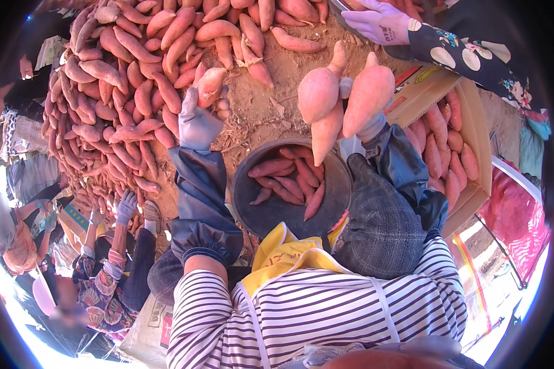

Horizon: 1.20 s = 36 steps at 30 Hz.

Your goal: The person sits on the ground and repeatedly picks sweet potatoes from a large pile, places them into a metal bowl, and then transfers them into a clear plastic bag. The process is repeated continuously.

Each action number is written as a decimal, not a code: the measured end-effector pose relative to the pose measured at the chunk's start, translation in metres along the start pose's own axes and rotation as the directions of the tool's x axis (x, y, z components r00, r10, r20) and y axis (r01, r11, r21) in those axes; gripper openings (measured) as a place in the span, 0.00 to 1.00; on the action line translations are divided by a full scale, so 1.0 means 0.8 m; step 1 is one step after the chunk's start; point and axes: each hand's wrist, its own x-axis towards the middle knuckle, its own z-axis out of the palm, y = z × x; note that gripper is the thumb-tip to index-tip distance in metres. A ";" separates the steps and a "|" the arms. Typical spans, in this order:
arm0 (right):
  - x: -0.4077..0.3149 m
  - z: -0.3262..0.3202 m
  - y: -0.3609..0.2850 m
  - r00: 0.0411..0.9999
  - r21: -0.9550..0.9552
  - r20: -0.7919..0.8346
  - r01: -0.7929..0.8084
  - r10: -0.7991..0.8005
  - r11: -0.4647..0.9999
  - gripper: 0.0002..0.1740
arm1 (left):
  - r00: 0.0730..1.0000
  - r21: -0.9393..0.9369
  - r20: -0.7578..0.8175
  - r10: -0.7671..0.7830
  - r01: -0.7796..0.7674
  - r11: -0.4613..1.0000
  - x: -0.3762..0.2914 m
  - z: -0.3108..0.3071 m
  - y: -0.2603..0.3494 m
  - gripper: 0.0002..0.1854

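Note:
My left hand, in a pale glove, grips a short pink-skinned sweet potato at the near edge of a big heap of sweet potatoes. Held up above the right side of a black tub is a cluster of large sweet potatoes in my right hand. Most of that gloved hand is hidden behind them; a fingertip shows between two. Inside the tub, between my knees, lie several slender sweet potatoes.
An open cardboard box holding sweet potatoes stands at my right. Beyond it, a co-worker's purple-gloved hand rests by another container. At lower left, another person's gloved hand touches the heap. Dry stems litter the soil.

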 end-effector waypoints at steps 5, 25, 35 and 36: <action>-0.004 0.018 -0.006 0.987 0.035 0.160 0.010 -0.015 0.999 0.44 | 0.984 0.074 0.096 0.147 -0.154 0.985 -0.033 0.077 0.022 0.37; -0.240 0.279 -0.098 0.828 0.280 0.242 0.439 -0.506 0.853 0.32 | 0.347 0.434 0.808 0.476 -0.897 -0.084 -0.266 0.430 0.047 0.30; -0.470 0.307 -0.157 0.318 0.268 0.104 0.903 -0.942 0.335 0.28 | -0.102 -0.100 0.994 0.044 -0.994 -0.033 -0.383 0.603 -0.014 0.31; -0.504 0.303 -0.170 0.214 0.208 0.070 0.952 -0.974 0.224 0.28 | -0.139 -0.142 0.989 0.053 -0.987 0.079 -0.393 0.627 -0.033 0.31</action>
